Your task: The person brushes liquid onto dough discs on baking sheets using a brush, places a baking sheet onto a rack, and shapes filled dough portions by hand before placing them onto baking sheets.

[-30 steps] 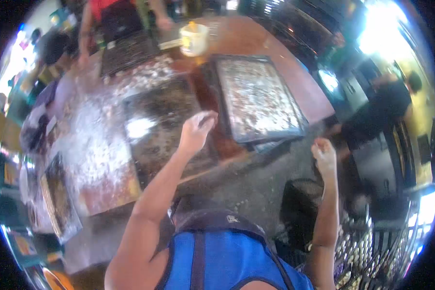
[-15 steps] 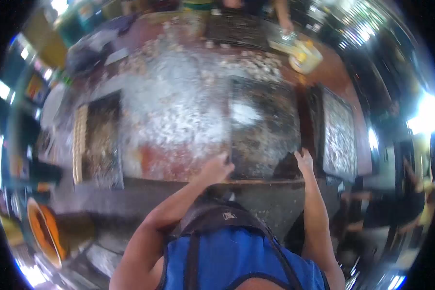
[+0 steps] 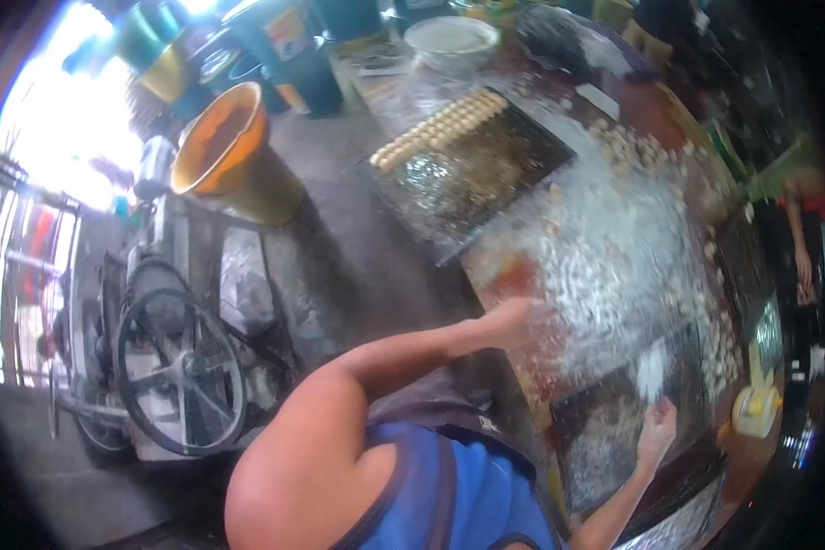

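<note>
My left hand point(image 3: 521, 323) is smeared by motion over the near edge of the floury worktable point(image 3: 605, 247), so its fingers cannot be made out. Over a dark metal tray point(image 3: 596, 440) is my right hand point(image 3: 657, 429), its fingers bent together; whatever they may hold is hidden. A white patch point(image 3: 651, 368) shows on that tray just beyond the fingertips. Further left along the table lies another dark tray point(image 3: 486, 174), with rows of pale dough pieces point(image 3: 449, 126) along its far side. Loose small dough pieces point(image 3: 628, 151) are scattered along the table's far side.
An orange-rimmed bucket point(image 3: 280, 188) stands on the floor left of the table, near a machine with a spoked wheel point(image 3: 181, 371). A yellow-white tub point(image 3: 756, 410) sits at the right. Across the table is another person's arm point(image 3: 797, 238). Dark bins point(image 3: 289, 55) stand behind.
My view has swung left, bringing the bucket and wheeled machine into sight. My right hand has moved from the tray's near right corner to above its surface. The left hand is now more blurred.
</note>
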`<state>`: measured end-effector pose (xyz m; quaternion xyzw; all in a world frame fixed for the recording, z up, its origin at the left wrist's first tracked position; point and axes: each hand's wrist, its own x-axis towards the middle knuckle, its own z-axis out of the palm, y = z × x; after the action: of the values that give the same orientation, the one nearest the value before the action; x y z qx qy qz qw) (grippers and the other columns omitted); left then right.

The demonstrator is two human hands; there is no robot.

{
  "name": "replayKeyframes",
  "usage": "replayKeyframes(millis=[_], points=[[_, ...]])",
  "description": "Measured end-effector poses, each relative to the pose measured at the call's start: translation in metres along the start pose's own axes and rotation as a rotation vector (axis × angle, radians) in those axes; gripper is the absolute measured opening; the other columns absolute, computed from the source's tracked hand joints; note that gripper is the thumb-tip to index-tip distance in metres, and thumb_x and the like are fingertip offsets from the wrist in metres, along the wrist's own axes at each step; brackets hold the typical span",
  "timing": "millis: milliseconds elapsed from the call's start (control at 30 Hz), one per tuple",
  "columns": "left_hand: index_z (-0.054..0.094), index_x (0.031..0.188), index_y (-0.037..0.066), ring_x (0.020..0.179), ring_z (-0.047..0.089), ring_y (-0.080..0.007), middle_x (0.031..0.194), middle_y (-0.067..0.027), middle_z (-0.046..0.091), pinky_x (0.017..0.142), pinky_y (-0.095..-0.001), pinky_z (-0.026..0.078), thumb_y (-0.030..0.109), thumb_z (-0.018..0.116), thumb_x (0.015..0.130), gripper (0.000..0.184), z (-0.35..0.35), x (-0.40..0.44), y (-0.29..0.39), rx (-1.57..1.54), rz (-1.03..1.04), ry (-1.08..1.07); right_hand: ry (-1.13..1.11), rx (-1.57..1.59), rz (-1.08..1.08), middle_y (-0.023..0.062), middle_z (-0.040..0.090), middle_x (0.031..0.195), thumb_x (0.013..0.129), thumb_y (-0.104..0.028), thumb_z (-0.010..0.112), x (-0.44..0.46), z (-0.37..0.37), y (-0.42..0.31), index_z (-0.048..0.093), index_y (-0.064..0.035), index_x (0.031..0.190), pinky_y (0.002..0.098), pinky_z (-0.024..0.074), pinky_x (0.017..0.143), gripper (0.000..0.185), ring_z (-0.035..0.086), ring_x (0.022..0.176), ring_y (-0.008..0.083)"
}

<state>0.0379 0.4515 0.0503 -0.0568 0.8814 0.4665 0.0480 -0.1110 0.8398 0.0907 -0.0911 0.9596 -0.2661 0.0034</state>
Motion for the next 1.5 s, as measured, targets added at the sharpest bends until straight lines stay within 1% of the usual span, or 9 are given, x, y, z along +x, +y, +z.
replayKeyframes(millis=[67, 133, 300, 533, 833, 867, 1067, 1300, 1500], points=[[0.061, 0.117, -0.002, 0.106, 0.061, -0.0365, 0.111, -0.0199, 0.065, 0.088, -0.0426, 0.05, 0.028, 0.065, 0.09, 0.04, -0.063, -0.021, -0.004, -0.182, -0.117, 0.212, -0.305, 0.058, -0.024, 0.0179, 0.065, 0.11, 0.086, -0.015, 0.068, 0.005, 0.014, -0.064, 0.057, 0.0031, 0.122, 0.036, 0.0488, 0.087, 0.042, 0.064, 0.099, 0.0248], [0.061, 0.118, -0.001, 0.107, 0.061, -0.0351, 0.115, -0.0182, 0.065, 0.092, -0.0408, 0.049, 0.023, 0.064, 0.089, 0.038, -0.087, -0.017, -0.084, 0.065, 0.182, 0.568, -0.335, 0.08, -0.096, 0.0146, 0.067, 0.106, 0.087, -0.015, 0.068, 0.016, 0.039, -0.084, 0.059, 0.002, 0.12, 0.035, 0.0488, 0.086, 0.039, 0.063, 0.1, 0.022], [0.064, 0.115, 0.003, 0.116, 0.055, -0.0363, 0.123, -0.0181, 0.06, 0.099, -0.0452, 0.043, 0.016, 0.061, 0.086, 0.031, -0.201, -0.019, -0.159, 0.42, -0.07, 0.91, -0.365, 0.516, -0.092, 0.011, 0.065, 0.112, 0.088, -0.014, 0.067, 0.052, 0.117, -0.128, 0.059, 0.0, 0.119, 0.0341, 0.0506, 0.084, 0.034, 0.062, 0.1, 0.0213], [0.061, 0.119, 0.005, 0.124, 0.046, -0.0369, 0.129, -0.0168, 0.055, 0.106, -0.0478, 0.034, 0.016, 0.066, 0.078, 0.042, -0.252, -0.007, -0.22, 0.565, -0.126, 0.695, -0.14, 0.762, 0.151, 0.0129, 0.053, 0.133, 0.088, -0.029, 0.07, 0.117, 0.193, -0.181, 0.046, -0.0035, 0.138, 0.0361, 0.0408, 0.103, 0.061, 0.051, 0.123, 0.0232], [0.066, 0.109, 0.006, 0.119, 0.05, -0.0341, 0.119, -0.0134, 0.061, 0.105, -0.0457, 0.033, 0.009, 0.064, 0.081, 0.029, -0.239, 0.008, -0.229, 0.695, -0.18, 0.764, 0.229, 1.318, 0.188, 0.0075, 0.048, 0.14, 0.09, -0.034, 0.066, 0.414, 0.278, -0.065, 0.043, -0.0101, 0.143, 0.0384, 0.0357, 0.105, 0.062, 0.045, 0.128, 0.0219], [0.066, 0.109, 0.006, 0.119, 0.05, -0.0341, 0.119, -0.0134, 0.061, 0.105, -0.0457, 0.033, 0.009, 0.064, 0.081, 0.029, -0.239, 0.006, -0.229, 0.73, -0.185, 0.74, 0.222, 1.108, 0.414, 0.0059, 0.048, 0.141, 0.091, -0.031, 0.064, 0.429, 0.259, -0.11, 0.045, -0.0099, 0.142, 0.0375, 0.038, 0.103, 0.058, 0.045, 0.129, 0.022], [0.065, 0.106, 0.003, 0.115, 0.052, -0.0345, 0.116, -0.015, 0.062, 0.103, -0.0456, 0.035, 0.006, 0.064, 0.08, 0.026, -0.236, 0.015, -0.231, 0.743, -0.137, 0.751, 0.014, 0.766, 0.004, 0.0083, 0.051, 0.141, 0.078, -0.032, 0.076, 0.537, 0.296, -0.206, 0.051, -0.0206, 0.138, 0.0412, 0.0391, 0.106, 0.065, 0.047, 0.129, 0.0272], [0.066, 0.107, 0.004, 0.118, 0.052, -0.033, 0.12, -0.0149, 0.061, 0.102, -0.0424, 0.039, 0.008, 0.063, 0.084, 0.024, -0.256, -0.002, -0.23, 0.705, -0.234, 0.691, -0.344, -0.16, -0.51, 0.014, 0.046, 0.134, 0.062, -0.044, 0.085, 0.414, 0.287, -0.317, 0.059, -0.019, 0.126, 0.0461, 0.0397, 0.107, 0.072, 0.046, 0.126, 0.0325], [0.069, 0.106, 0.002, 0.103, 0.06, -0.0324, 0.11, -0.0126, 0.066, 0.091, -0.0416, 0.049, 0.013, 0.059, 0.09, 0.021, -0.294, -0.041, -0.252, 0.65, 0.067, 0.606, -0.384, -0.09, -0.362, 0.0165, 0.043, 0.129, 0.068, -0.02, 0.077, 0.237, 0.246, -0.276, 0.062, -0.0122, 0.12, 0.0421, 0.0476, 0.096, 0.055, 0.053, 0.114, 0.0345]])
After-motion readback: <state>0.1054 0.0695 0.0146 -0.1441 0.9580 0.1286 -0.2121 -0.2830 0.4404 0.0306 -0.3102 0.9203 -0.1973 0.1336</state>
